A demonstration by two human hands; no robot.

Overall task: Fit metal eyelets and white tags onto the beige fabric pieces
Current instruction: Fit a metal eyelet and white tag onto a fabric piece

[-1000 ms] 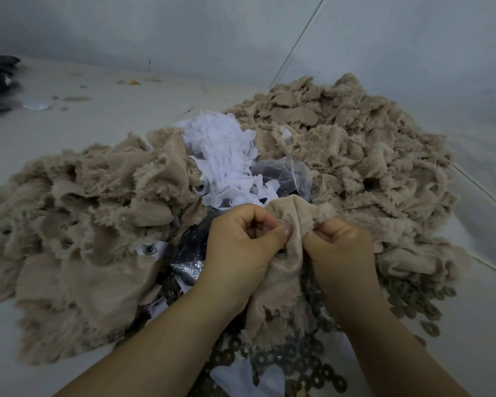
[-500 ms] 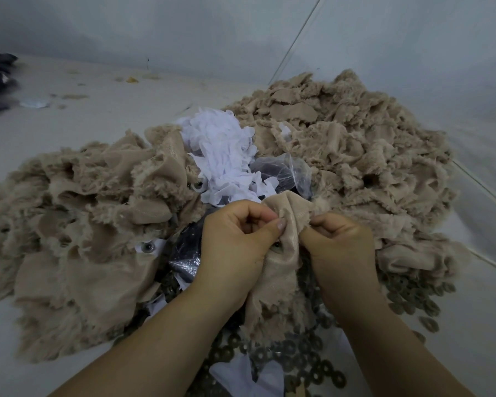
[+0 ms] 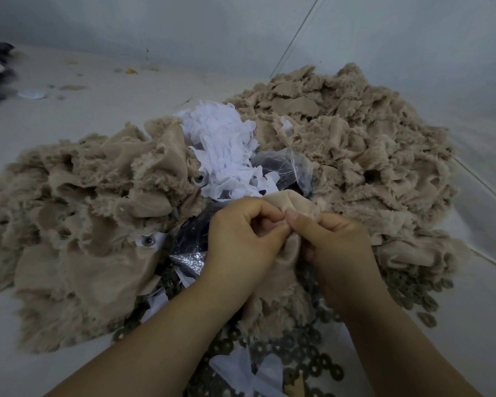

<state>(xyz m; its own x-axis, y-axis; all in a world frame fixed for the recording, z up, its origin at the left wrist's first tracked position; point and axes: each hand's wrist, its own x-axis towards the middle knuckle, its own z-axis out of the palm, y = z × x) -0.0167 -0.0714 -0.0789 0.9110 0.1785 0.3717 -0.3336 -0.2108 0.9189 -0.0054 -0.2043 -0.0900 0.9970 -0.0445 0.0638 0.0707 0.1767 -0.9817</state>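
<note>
Head view. Left hand and right hand, apart half a second ago, now meet thumb to thumb, both pinching a beige fabric piece just below the white tags. Eyelet at pinch hidden; metal eyelets underneath blurred.

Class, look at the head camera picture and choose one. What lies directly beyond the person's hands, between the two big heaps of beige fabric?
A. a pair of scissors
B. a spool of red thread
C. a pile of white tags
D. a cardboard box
C: a pile of white tags sits between the beige fabric heaps, just beyond the left hand and right hand.
</note>
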